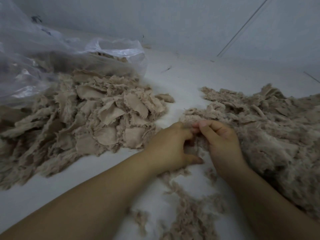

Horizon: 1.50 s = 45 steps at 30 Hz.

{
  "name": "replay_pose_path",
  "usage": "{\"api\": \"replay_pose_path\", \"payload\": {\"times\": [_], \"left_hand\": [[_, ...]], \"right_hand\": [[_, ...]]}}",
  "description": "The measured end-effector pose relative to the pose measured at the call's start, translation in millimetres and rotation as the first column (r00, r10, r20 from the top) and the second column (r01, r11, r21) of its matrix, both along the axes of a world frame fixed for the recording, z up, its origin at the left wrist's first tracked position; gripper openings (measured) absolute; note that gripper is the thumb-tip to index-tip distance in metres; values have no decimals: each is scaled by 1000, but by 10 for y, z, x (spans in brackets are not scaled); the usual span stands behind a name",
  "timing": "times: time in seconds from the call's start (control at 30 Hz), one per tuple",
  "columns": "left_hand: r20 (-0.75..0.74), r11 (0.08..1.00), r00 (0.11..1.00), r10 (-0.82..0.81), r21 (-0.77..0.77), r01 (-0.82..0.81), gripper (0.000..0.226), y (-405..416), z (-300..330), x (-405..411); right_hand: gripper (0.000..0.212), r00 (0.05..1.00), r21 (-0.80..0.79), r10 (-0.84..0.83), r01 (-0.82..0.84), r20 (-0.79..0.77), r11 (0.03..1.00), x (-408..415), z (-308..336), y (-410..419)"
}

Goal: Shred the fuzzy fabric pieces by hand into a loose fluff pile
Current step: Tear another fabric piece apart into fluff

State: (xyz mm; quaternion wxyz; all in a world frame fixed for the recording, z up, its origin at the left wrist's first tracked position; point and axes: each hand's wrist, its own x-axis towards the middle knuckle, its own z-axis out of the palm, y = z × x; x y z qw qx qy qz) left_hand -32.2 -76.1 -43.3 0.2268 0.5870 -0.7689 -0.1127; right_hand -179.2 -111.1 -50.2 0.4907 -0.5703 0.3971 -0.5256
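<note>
Dim, bluish, soft-focused; wide-angle bending at edges.

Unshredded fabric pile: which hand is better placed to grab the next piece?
Left. The left hand sits beside the unshredded fabric pile; the right hand is against the fluff pile.

bare floor lane (183, 80) (narrow) between fabric heap (97, 115), fluff pile (270, 132)

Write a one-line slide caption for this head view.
Both hands, left hand and right hand, pinch fuzzy fabric between uncut pieces and fluff pile.
</note>
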Motion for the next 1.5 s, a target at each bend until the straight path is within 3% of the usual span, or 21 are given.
{"api": "replay_pose_path", "payload": {"times": [0.07,0.17,0.27,0.33,0.43,0.53,0.77,1.0,1.27,1.5], "left_hand": [[-39,995,999,-34,-90,31,21,22,-23,-28],[-345,984,934,-99,-172,40,15,17,-41,-18],[-637,979,753,-167,-199,48,14,38,-11,-26],[-755,991,645,-116,-134,21,16,47,0,-68],[-850,999,527,12,-14,-47,18,0,-21,-66],[-938,997,339,74,76,-7,18,-16,-22,-22],[-985,995,152,84,73,-72,22,-85,-15,85],[-974,989,175,145,138,-52,24,-113,-63,87],[-986,987,-52,158,160,-31,21,-85,36,97],[-978,982,-135,160,172,-74,12,-86,68,110]], "right_hand": [[21,998,-10,17,-17,-60,1000,1,-1,-2],[25,994,-5,34,-34,-105,999,-1,10,0],[28,992,22,72,-70,-102,997,-2,39,28],[28,993,38,65,-62,-97,997,-6,51,34],[27,995,85,83,-78,-57,993,-6,62,32],[24,987,58,159,-158,-26,986,-1,58,45],[15,999,43,-29,30,-14,999,-32,-7,-35],[21,995,53,-66,62,75,997,-34,-21,-73],[26,988,55,-151,150,23,987,-47,-46,-95],[18,982,73,-184,180,45,981,-26,-47,-98]]}}
